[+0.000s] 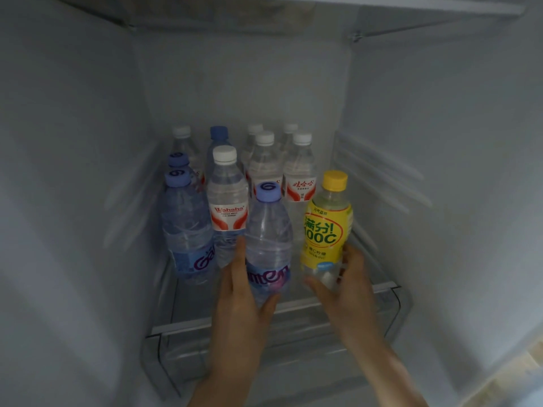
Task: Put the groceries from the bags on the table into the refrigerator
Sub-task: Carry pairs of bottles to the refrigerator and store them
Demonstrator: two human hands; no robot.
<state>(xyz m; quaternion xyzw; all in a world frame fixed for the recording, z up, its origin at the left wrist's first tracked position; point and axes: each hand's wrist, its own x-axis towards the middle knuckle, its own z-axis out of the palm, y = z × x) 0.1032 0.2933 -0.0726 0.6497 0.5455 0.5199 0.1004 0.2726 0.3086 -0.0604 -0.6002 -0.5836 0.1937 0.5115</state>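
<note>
Gripping two bottles (269,242) in both hands (244,301).

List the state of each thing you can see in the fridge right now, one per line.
Yellow bottle: capped, upright, held by right hand.
Front blue-cap bottle: capped, tilted slightly, held by left hand.
Other bottles: capped, standing on shelf.

Bottom-right corner: pale tan strip (511,380), blurred, can't tell what it is. Clear plastic drawer (182,356) at the bottom, front edge toward camera. Moulded ribs (379,174) on both side walls. Upper shelf (293,13) across the top.
</note>
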